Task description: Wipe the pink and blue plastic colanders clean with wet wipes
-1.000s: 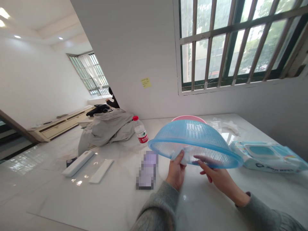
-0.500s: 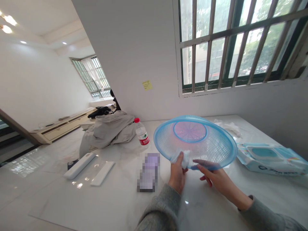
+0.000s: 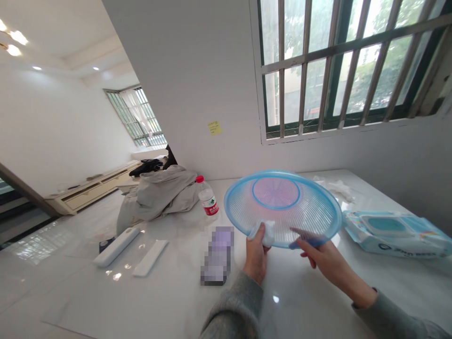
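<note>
A red-capped water bottle [image 3: 207, 200] is set on the white marble table [image 3: 106, 301] beside a heaped grey garment [image 3: 157, 197], and a packet of wet wipes [image 3: 391, 233] is laid at the right. A white bar [image 3: 116, 246], a flat white strip [image 3: 150, 257] and a pixelated object [image 3: 217, 256] are placed nearer the front. A yellow sticky note [image 3: 214, 127] is stuck to the wall [image 3: 176, 70] left of the barred window [image 3: 348, 48].

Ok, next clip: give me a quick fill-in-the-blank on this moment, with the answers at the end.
The left hand presses a white wipe against a blue plastic colander, whose centre is tinted ____.
The plastic water bottle has a ____ cap.
In this view, the pack of wipes lies to the ____ of the colander.

Missing words: pink; red; right.
</note>
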The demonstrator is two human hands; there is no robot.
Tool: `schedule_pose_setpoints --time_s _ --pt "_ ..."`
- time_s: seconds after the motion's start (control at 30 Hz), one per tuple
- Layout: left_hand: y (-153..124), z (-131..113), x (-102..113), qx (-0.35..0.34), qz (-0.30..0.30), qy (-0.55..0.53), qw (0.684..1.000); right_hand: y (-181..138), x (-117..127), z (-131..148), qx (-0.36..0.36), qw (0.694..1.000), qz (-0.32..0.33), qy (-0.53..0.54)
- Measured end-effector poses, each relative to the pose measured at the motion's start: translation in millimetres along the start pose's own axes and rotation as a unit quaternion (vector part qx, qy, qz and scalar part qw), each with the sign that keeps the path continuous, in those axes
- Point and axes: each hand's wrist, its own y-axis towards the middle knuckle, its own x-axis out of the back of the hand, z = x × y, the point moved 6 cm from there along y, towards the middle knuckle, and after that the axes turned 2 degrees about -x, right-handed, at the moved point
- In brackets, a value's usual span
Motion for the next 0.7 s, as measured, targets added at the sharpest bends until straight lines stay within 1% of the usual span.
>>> schedule_pose_setpoints --time_s 0.1,0.17,0.27,0.33,0.43,0.57,0.63,0.7 --pt "1.2 -1.8 1.9 -0.010 -0.012 0.002 1.000 1.0 15.4 9.7 0.050 0.996 -0.033 -0.066" --pt "0.9 -0.1 2.5 -0.005 -0.013 0.006 1.000 0.3 22.6 14.2 0.067 0.992 -0.058 -0.092" --pt "-0.1 4.6 2.0 0.010 -0.001 0.007 1.000 -1.9 24.9 17.1 0.066 0.992 -0.082 -0.072" --pt "-0.9 7.2 2.1 0.020 -0.002 -0.004 1.000 -2.8 19.0 16.3 0.057 0.996 -0.069 -0.027" --pt "-2.9 8.9 1.5 0.029 -0.008 -0.024 0.999 -3.0 4.8 11.6 0.041 0.998 -0.032 0.040" --pt "-7.3 8.5 -5.3 0.036 0.028 -0.033 0.998 -5.3 -17.0 5.4 0.025 0.998 0.017 0.061" --pt "-8.7 8.2 -7.4 0.036 0.038 -0.029 0.998 -8.0 -23.1 6.2 0.028 0.997 0.014 0.074" --pt "-8.8 7.3 -8.1 0.030 0.041 -0.028 0.998 -10.8 -24.0 9.2 0.035 0.996 -0.008 0.083"
